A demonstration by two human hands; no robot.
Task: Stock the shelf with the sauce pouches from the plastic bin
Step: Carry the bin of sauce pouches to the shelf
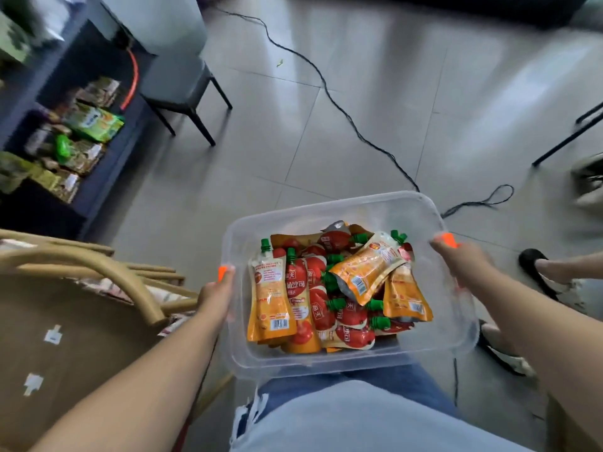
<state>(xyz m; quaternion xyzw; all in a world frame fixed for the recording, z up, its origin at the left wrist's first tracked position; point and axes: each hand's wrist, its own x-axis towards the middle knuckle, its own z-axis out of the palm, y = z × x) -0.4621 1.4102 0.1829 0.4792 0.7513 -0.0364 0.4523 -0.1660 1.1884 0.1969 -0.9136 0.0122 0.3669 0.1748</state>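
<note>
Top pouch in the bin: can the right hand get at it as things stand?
Probably not yet. The right hand grips the plastic bin's rim, as does the left hand. The top pouch lies uncovered, so freeing that hand should suffice.

Pale grey tiled floor (375, 102) with glossy reflections, crossed by a black cable (326, 89); dark blue shelving (107, 177) at left holding packets; grey stool (176, 79) on black legs beside it; wicker chair (98, 265) and brown cardboard (65, 347) lower left.
</note>
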